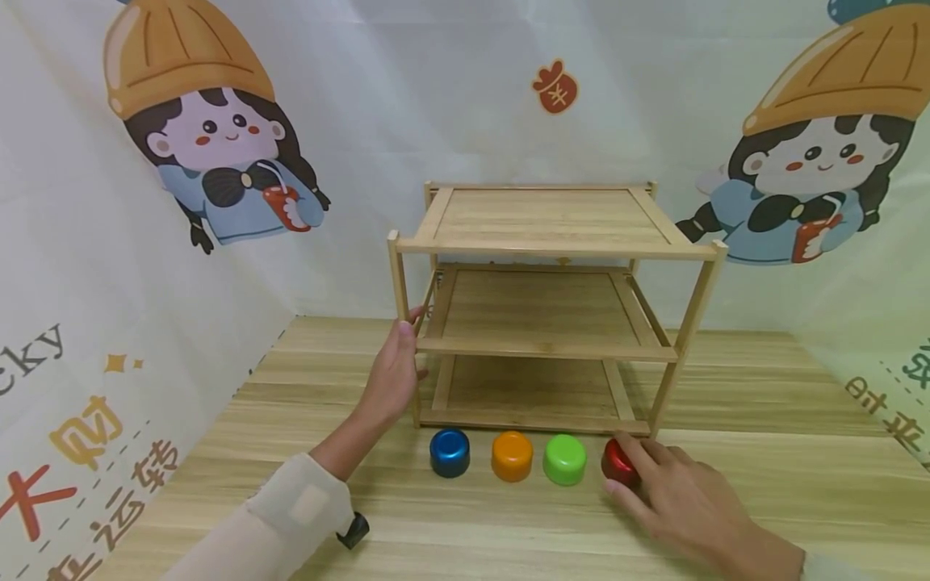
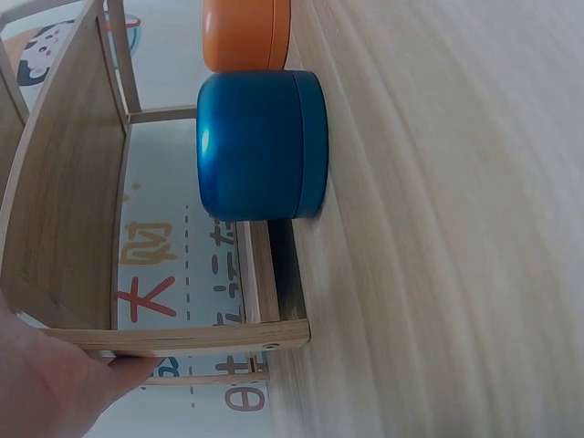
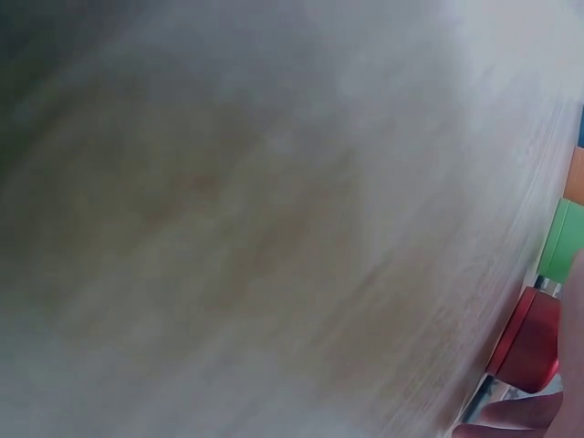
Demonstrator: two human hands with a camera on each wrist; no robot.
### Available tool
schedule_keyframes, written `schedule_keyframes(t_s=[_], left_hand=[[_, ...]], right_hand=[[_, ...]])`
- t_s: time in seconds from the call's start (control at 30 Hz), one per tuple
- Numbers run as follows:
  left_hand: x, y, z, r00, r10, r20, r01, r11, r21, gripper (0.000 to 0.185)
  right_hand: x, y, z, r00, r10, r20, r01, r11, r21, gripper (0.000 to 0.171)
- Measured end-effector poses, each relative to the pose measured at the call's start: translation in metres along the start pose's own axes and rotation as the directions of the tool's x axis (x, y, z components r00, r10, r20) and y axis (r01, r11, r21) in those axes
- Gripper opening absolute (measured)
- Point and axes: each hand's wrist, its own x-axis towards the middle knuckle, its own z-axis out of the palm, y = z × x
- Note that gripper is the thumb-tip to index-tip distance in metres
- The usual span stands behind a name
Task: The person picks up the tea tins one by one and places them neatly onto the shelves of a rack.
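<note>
A three-tier bamboo shelf (image 1: 552,242) stands on the wooden table (image 1: 763,484), all its tiers bare. In front of it, several small round tins sit in a row: blue (image 1: 449,452), orange (image 1: 512,456), green (image 1: 564,459) and red (image 1: 617,462). My left hand (image 1: 402,343) rests with straight fingers against the shelf's front left post at the middle tier. My right hand (image 1: 643,476) grips the red tin, thumb in front and fingers over it. The left wrist view shows the blue tin (image 2: 260,146) and the orange tin (image 2: 245,35) close up beside the shelf (image 2: 64,210). The right wrist view is blurred, with the red tin (image 3: 529,342) at its edge.
Printed cartoon backdrops (image 1: 218,161) wall in the table at the left, back and right. Bare tabletop lies on both sides of the shelf and in front of the tins. A small black camera (image 1: 353,530) sits at my left wrist.
</note>
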Motion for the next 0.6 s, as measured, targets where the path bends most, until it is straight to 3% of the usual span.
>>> schedule_keyframes(t_s=[0.6], left_hand=[[-0.0015, 0.0003, 0.0002, 1.0, -0.007, -0.009, 0.007, 1.0, -0.004, 0.063]], right_hand=[[0.0017, 0.0026, 0.0019, 0.999, -0.037, -0.025, 0.036, 0.999, -0.032, 0.052]])
